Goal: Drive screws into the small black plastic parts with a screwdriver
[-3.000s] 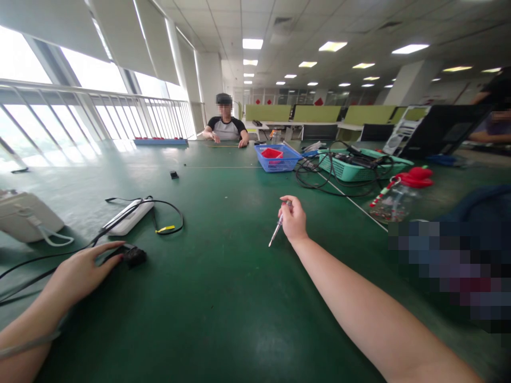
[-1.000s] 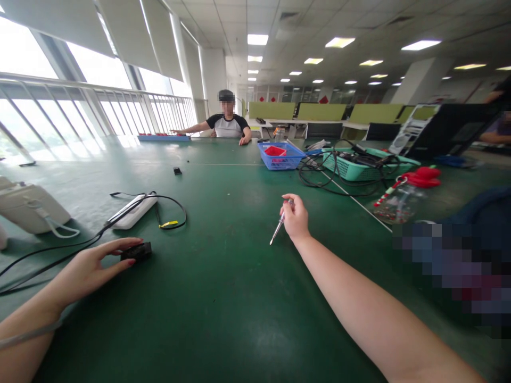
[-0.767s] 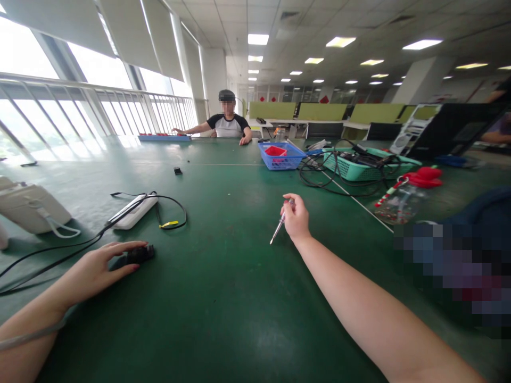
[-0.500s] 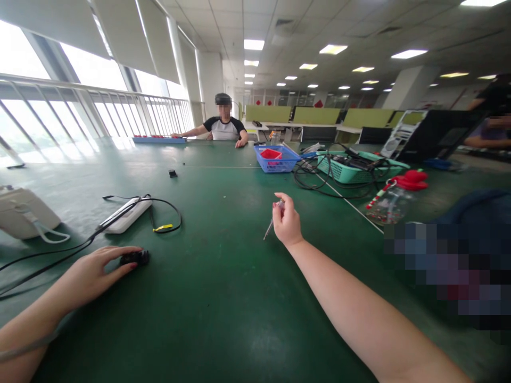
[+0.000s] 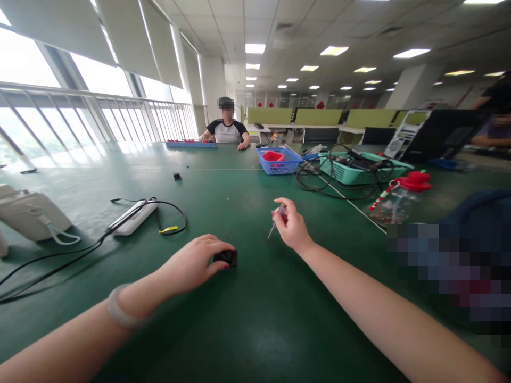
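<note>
My left hand (image 5: 202, 261) is closed around a small black block-like part (image 5: 228, 258), with thumb and fingers on its sides, at the middle of the green table (image 5: 223, 330). Part of the block is hidden by the fingers. To the right, my right hand (image 5: 293, 226) grips a small screwdriver (image 5: 273, 229) by its handle. Its thin metal shaft slants down to the left, towards the tabletop. A gap of bare table separates the screwdriver tip from the black part.
Left of my hands lie a white power strip (image 5: 136, 217) with black cables and a pale case (image 5: 34, 215). Beyond are a small black block (image 5: 177, 176), a blue basket (image 5: 279, 162), and a green basket (image 5: 347, 173) of cables. A red-topped bottle (image 5: 393, 202) stands right. A person (image 5: 227, 130) sits opposite.
My left hand has moved right with the black part, from beside the power strip to the table's middle. My right hand still holds the screwdriver. The person opposite has shifted the blue tray rightward.
</note>
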Demonstrator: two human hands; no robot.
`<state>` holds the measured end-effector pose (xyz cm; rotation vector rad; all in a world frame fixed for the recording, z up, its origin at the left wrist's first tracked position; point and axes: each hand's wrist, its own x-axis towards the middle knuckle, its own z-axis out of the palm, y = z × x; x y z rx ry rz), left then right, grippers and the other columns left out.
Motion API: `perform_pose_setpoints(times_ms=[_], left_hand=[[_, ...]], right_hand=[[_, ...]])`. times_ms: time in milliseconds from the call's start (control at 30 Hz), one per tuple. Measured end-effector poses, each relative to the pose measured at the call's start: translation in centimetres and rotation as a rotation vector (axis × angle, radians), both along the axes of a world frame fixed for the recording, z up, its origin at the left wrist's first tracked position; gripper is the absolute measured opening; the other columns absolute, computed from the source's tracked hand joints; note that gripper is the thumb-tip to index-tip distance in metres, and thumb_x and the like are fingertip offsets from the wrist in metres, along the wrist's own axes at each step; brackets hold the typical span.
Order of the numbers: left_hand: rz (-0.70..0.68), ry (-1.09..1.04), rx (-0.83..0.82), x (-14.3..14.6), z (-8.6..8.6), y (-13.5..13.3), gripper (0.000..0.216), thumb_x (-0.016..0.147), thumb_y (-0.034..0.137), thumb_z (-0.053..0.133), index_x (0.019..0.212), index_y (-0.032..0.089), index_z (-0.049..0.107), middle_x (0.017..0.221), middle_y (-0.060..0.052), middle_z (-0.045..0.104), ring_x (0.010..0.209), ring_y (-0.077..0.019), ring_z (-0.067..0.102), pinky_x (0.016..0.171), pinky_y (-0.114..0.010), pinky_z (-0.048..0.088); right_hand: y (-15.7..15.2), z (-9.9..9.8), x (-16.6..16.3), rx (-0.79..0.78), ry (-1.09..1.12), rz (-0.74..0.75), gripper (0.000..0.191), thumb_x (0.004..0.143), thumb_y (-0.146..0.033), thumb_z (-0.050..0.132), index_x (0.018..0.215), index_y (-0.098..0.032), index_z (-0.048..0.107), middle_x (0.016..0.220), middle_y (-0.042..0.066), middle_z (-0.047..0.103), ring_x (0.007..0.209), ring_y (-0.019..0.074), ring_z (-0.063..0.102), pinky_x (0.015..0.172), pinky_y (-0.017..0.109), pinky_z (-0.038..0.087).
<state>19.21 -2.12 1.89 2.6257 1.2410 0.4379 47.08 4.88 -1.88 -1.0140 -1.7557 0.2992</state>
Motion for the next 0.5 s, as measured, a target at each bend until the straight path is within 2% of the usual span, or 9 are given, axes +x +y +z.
perform_pose_setpoints(times_ms=[133,233,367,500], left_hand=[[-0.041,-0.036,0.036,5.6,-1.5,2.7,0.032,0.084,0.035,0.06,0.115,0.029,0.064,0.102,-0.006,0.07,0.099,-0.0249,0.061,0.089,-0.038,0.048],[-0.01,-0.087,0.05,8.0,-3.2,4.4,0.032,0.084,0.035,0.061,0.114,0.026,0.065,0.099,-0.008,0.07,0.1,-0.0269,0.06,0.089,-0.041,0.048],[-0.035,-0.16,0.023,8.3,-4.9,5.4,0.04,0.081,0.036,0.065,0.12,0.026,0.062,0.104,-0.009,0.068,0.105,-0.0267,0.058,0.094,-0.041,0.047],[-0.033,-0.232,-0.029,7.3,-5.4,5.6,0.062,0.077,0.039,0.07,0.134,0.026,0.049,0.116,-0.01,0.065,0.115,-0.0273,0.053,0.101,-0.043,0.043]], right_hand=[[-1.6,-0.1,1.2,0.046,-0.003,0.064,0.035,0.093,-0.03,0.049,0.126,-0.024,0.042,0.087,0.003,0.065,0.071,0.0169,0.064,0.067,0.03,0.051],[-2.6,0.1,1.2,0.07,-0.081,0.105,0.037,0.093,-0.028,0.049,0.129,-0.025,0.042,0.087,0.002,0.065,0.071,0.0163,0.063,0.07,0.03,0.051],[-3.4,0.5,0.5,0.046,-0.095,0.158,0.04,0.092,-0.026,0.051,0.13,-0.026,0.044,0.084,0.001,0.063,0.068,0.0148,0.06,0.067,0.028,0.051],[-3.7,0.9,0.2,0.028,-0.178,0.173,0.014,0.09,-0.025,0.053,0.099,-0.024,0.064,0.085,0.003,0.063,0.068,0.0147,0.057,0.063,0.027,0.049]])
